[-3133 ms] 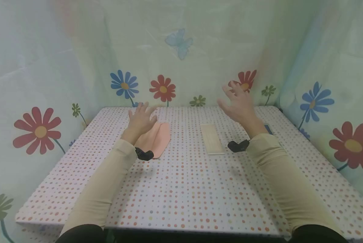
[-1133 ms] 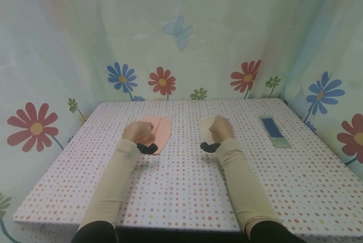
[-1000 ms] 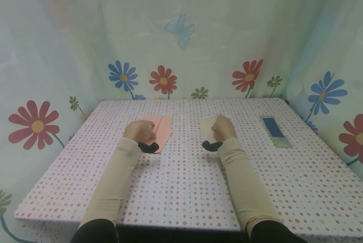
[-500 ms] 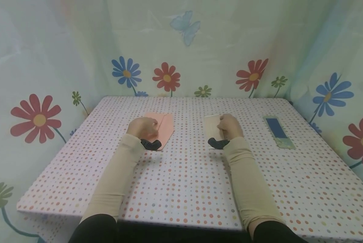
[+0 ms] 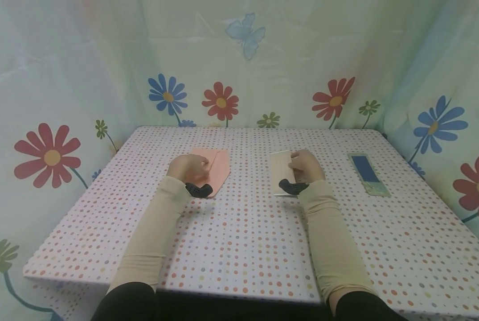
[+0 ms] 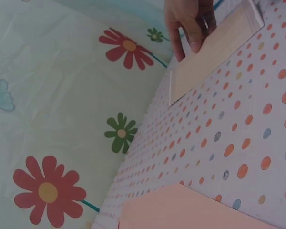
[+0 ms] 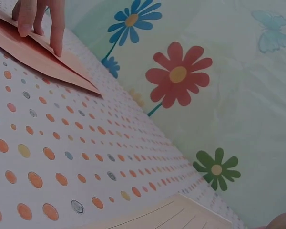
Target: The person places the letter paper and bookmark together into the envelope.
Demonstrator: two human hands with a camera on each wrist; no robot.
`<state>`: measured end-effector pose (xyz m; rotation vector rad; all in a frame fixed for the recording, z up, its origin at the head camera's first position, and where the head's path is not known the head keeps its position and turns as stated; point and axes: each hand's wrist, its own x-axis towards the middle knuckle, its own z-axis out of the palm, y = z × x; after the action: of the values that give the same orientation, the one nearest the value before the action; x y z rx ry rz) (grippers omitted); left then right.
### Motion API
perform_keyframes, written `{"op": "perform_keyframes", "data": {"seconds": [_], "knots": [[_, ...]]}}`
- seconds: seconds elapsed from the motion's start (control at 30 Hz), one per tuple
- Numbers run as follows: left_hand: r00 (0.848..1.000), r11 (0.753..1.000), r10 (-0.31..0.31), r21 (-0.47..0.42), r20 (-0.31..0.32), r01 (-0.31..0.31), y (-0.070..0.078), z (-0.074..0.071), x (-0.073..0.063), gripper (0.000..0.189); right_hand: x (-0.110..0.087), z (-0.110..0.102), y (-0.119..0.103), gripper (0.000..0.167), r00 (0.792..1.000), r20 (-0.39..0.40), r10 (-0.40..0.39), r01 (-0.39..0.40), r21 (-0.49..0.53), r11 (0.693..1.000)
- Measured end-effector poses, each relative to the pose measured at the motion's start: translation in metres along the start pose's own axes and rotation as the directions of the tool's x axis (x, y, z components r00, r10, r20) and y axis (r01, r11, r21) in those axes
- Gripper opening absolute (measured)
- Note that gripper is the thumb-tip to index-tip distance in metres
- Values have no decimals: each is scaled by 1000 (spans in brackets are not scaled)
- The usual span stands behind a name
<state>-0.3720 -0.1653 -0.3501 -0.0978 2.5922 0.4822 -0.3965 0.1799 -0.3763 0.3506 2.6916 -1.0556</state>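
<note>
A pink paper envelope (image 5: 219, 167) lies left of centre, its flap slightly raised over a darker inside in the right wrist view. My left hand (image 5: 188, 167) is bent over its left part, fingertips (image 7: 57, 47) touching the paper; whether they pinch it cannot be made out. To the right lies a cream, lined sheet or pad in a clear sleeve (image 5: 281, 167). Over its right long edge is my right hand (image 5: 308, 165). In the left wrist view, thumb and fingertips (image 6: 194, 45) meet the edge, without showing whether they grip it.
A green card with a dark blue panel (image 5: 367, 174) lies farther right. Everything rests on a dotted tablecloth (image 5: 239, 240). A flowered curtain (image 5: 295, 58) closes off the back and sides.
Both hands have come down from above the table to the envelope and the sleeved paper. Over the last second my right hand has shifted slightly right, towards the sleeve's edge. My left stays put.
</note>
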Motion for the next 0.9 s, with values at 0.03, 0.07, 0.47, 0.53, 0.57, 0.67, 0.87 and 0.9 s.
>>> {"op": "perform_keyframes", "data": {"seconds": [0.03,0.07,0.47,0.53,0.57,0.67,0.87,0.9], "knots": [[1000,1000,-3,-15,2,3,0,0,0,63,1,0,0,49,1000,3,5,-6,19,1000],[1000,999,-9,-37,4,9,0,1,1,63,1,0,1,49,1000,4,13,-13,30,999],[1000,1000,-5,-25,2,5,-1,0,1,64,4,-5,2,53,999,41,33,-38,147,988],[1000,1000,-5,-18,1,5,-1,0,0,64,2,-6,1,54,999,43,18,-25,166,986],[1000,1000,-6,-16,1,6,-1,-1,0,64,1,-7,0,54,999,46,8,-16,180,984],[1000,999,-11,-40,4,11,-1,0,0,64,-1,-7,-1,55,999,45,-4,-5,211,977],[1000,999,-3,-37,4,3,-1,0,-1,63,-1,-8,-2,55,999,42,-15,4,250,968],[1000,999,-1,-38,4,1,-1,0,-1,63,-1,-8,-2,55,999,51,-21,7,263,965]]}}
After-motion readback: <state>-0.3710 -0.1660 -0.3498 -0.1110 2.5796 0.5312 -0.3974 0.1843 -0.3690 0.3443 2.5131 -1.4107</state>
